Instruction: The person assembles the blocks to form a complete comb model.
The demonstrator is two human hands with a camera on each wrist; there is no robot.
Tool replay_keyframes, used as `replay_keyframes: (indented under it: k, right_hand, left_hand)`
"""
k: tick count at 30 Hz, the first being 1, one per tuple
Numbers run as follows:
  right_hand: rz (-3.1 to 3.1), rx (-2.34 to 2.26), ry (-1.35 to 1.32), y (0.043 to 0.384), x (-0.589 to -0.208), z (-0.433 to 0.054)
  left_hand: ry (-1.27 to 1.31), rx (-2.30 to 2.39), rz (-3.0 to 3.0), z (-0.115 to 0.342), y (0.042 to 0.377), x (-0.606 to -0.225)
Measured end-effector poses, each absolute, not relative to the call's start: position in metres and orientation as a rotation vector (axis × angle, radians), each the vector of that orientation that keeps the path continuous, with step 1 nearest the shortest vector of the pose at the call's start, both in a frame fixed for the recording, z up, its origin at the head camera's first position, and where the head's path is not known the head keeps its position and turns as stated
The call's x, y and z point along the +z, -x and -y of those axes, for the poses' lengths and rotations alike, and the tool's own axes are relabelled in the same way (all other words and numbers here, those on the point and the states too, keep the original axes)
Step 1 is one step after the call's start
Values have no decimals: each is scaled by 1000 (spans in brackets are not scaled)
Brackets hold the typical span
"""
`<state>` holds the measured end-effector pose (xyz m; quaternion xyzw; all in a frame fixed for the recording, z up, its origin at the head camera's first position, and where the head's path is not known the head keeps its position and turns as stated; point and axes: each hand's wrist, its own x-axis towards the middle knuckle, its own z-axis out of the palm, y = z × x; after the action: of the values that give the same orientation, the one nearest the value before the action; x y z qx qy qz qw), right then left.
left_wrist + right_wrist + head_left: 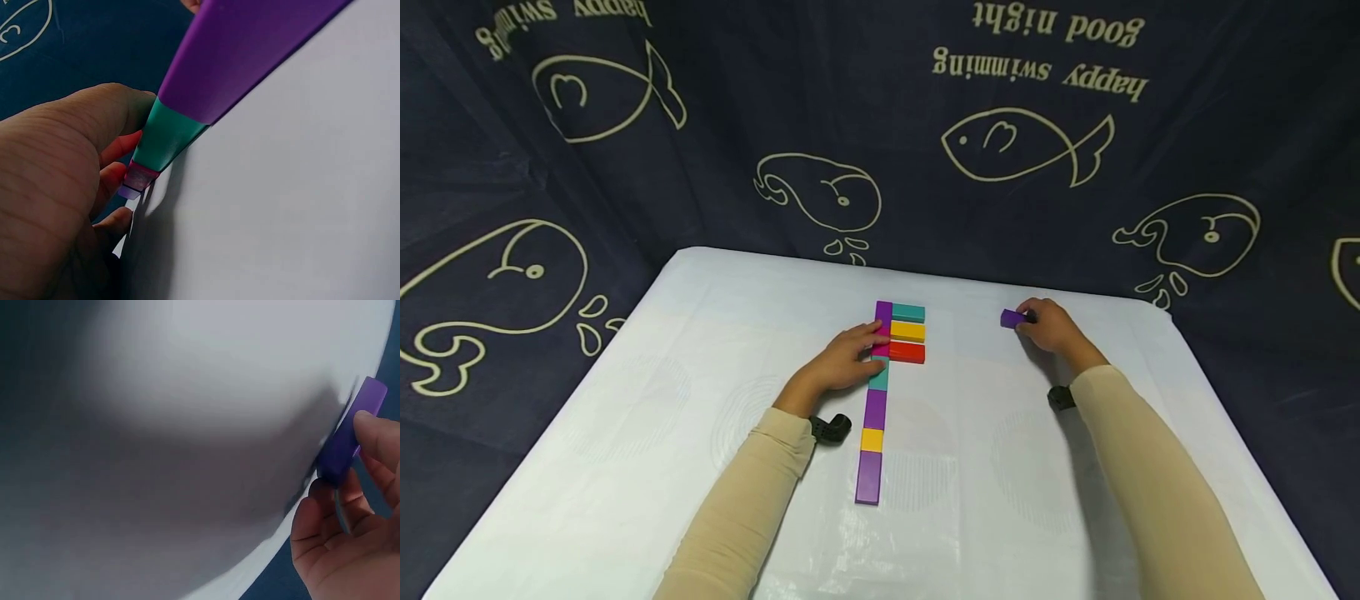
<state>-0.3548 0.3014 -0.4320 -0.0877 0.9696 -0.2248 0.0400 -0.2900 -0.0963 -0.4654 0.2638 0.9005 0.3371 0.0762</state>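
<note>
A column of flat coloured blocks runs down the middle of the table in the head view. Its near end is a purple block (pixel 868 477), then a yellow block (pixel 872 440), another purple block (pixel 875 409) and a teal block (pixel 877 379). My left hand (pixel 844 360) rests on the column's upper part, fingers spread over the magenta block (pixel 881 351) and thumb by the teal one. Teal (pixel 908 313), yellow (pixel 907 332) and red (pixel 907 352) bars jut right from the column. Over at the far right, my right hand (pixel 1049 325) pinches a purple block (pixel 351 431).
A white cloth covers the table (pixel 970 517). Behind it hangs a dark curtain (pixel 895 100) with fish and whale drawings. The right hand is near the table's far edge. Each wrist wears a black camera band.
</note>
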Motion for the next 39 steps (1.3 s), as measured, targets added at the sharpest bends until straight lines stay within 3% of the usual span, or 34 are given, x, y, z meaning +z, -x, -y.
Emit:
replay_keyframes:
  k: [12, 39]
  right_hand:
    - [-2966, -851, 291, 340, -424, -286]
    - [-2901, -900, 534, 290, -408, -200]
  left_hand:
    - [-789, 1012, -2708, 97, 290, -464]
    - [-790, 1038, -2686, 96, 289, -463]
